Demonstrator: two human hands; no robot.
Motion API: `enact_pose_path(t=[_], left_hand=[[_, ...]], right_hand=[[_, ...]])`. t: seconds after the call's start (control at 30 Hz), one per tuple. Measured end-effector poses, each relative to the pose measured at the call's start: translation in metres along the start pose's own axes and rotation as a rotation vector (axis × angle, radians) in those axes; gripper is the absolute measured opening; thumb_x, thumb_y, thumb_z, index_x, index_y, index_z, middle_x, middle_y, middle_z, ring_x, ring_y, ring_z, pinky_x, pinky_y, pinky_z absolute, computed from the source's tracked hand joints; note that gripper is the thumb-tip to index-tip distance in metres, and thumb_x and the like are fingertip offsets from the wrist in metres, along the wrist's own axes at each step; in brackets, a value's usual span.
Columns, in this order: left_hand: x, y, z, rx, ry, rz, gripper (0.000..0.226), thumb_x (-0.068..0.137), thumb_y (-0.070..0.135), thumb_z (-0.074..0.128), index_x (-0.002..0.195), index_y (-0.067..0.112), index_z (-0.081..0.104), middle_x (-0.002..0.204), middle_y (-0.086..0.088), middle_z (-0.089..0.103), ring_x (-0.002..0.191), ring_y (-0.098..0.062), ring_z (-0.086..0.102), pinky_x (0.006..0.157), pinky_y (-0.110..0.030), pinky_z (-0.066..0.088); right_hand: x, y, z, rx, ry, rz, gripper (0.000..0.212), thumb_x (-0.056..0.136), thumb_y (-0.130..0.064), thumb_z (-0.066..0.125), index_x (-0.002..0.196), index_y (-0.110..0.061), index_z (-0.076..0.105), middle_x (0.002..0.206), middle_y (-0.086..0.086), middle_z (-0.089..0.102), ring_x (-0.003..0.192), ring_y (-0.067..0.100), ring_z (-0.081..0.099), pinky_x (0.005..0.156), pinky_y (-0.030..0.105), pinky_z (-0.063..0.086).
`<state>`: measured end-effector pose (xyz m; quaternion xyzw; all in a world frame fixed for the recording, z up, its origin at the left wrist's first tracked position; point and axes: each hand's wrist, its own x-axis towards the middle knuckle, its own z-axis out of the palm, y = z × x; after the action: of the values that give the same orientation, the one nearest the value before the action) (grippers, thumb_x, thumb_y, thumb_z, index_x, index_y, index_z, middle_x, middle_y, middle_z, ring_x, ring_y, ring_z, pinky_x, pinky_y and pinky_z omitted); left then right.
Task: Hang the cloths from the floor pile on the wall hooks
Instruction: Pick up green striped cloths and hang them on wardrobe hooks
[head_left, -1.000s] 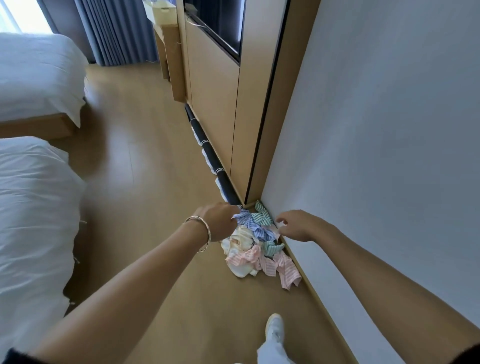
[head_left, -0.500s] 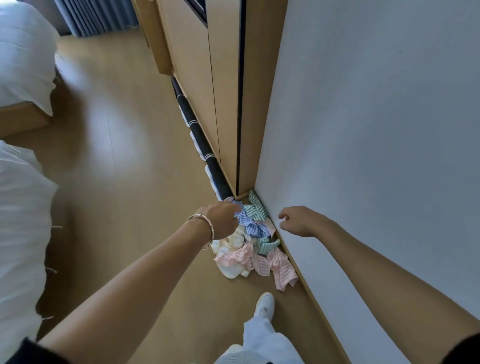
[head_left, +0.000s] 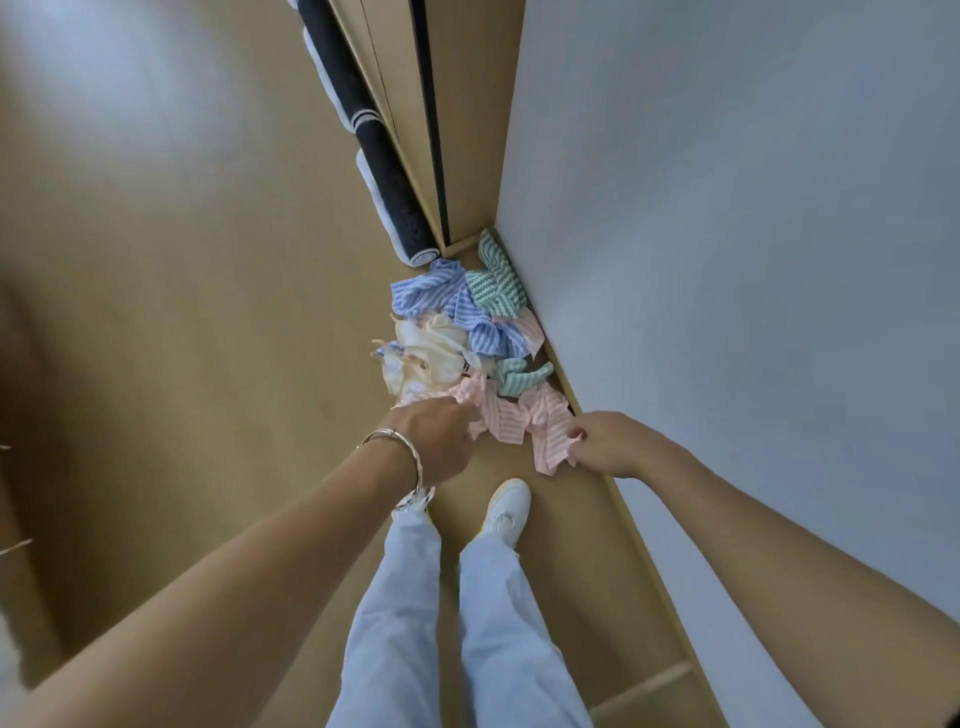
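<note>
Hands have come back from the far, blue end of the pile (head_left: 467, 322) to its near end, and the view now tilts steeply down onto pale trousers (head_left: 395, 597) and a white shoe (head_left: 506, 506). The left hand (head_left: 439, 441) curls its fingers into the pink striped cloth (head_left: 509, 415); the right hand (head_left: 608, 444) pinches that cloth's other edge. The pile lies on the wooden floor (head_left: 208, 312) against the foot of the wall (head_left: 727, 260)

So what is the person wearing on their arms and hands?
Both forearms are bare. Neither the left hand nor the right hand has a glove. A thin round silver metal bangle circles the left wrist.
</note>
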<state>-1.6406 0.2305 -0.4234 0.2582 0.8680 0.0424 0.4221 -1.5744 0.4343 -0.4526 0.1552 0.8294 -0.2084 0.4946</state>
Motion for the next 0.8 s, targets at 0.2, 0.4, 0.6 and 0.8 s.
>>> enact_pose_path(t=[0.2, 0.4, 0.6, 0.8], left_hand=[[0.094, -0.042, 0.047, 0.043, -0.068, -0.001, 0.039, 0.096, 0.024, 0.035, 0.133, 0.025, 0.046, 0.132, 0.002, 0.051, 0.120, -0.021, 0.050, 0.092, -0.033, 0.044], [0.213, -0.081, 0.108, 0.078, -0.042, 0.035, 0.040, 0.094, 0.023, 0.035, 0.132, 0.026, 0.045, 0.130, 0.000, 0.052, 0.117, -0.024, 0.051, 0.093, -0.038, 0.045], [0.315, -0.119, 0.194, 0.129, -0.049, 0.091, 0.036, 0.094, 0.023, 0.037, 0.128, 0.023, 0.048, 0.127, -0.001, 0.050, 0.116, -0.021, 0.048, 0.089, -0.036, 0.043], [0.372, -0.166, 0.274, 0.109, -0.063, 0.059, 0.039, 0.094, 0.022, 0.040, 0.131, 0.028, 0.046, 0.129, 0.004, 0.048, 0.119, -0.019, 0.045, 0.093, -0.035, 0.042]], right_hand=[[0.119, 0.013, 0.026, 0.029, -0.046, 0.023, 0.038, 0.094, -0.020, 0.043, 0.130, -0.017, 0.055, 0.135, 0.007, 0.053, 0.117, 0.024, 0.052, 0.094, 0.033, 0.044], [0.255, 0.028, 0.082, 0.108, 0.011, 0.030, 0.037, 0.094, -0.027, 0.048, 0.131, -0.022, 0.051, 0.137, 0.005, 0.052, 0.117, 0.023, 0.053, 0.089, 0.030, 0.043], [0.379, 0.046, 0.133, 0.098, 0.049, 0.079, 0.046, 0.092, -0.019, 0.048, 0.138, -0.017, 0.043, 0.139, 0.009, 0.048, 0.121, 0.027, 0.050, 0.093, 0.032, 0.044], [0.479, 0.058, 0.162, -0.104, 0.276, 0.104, 0.049, 0.093, -0.024, 0.050, 0.138, -0.016, 0.036, 0.135, 0.011, 0.036, 0.124, 0.031, 0.037, 0.095, 0.041, 0.040]])
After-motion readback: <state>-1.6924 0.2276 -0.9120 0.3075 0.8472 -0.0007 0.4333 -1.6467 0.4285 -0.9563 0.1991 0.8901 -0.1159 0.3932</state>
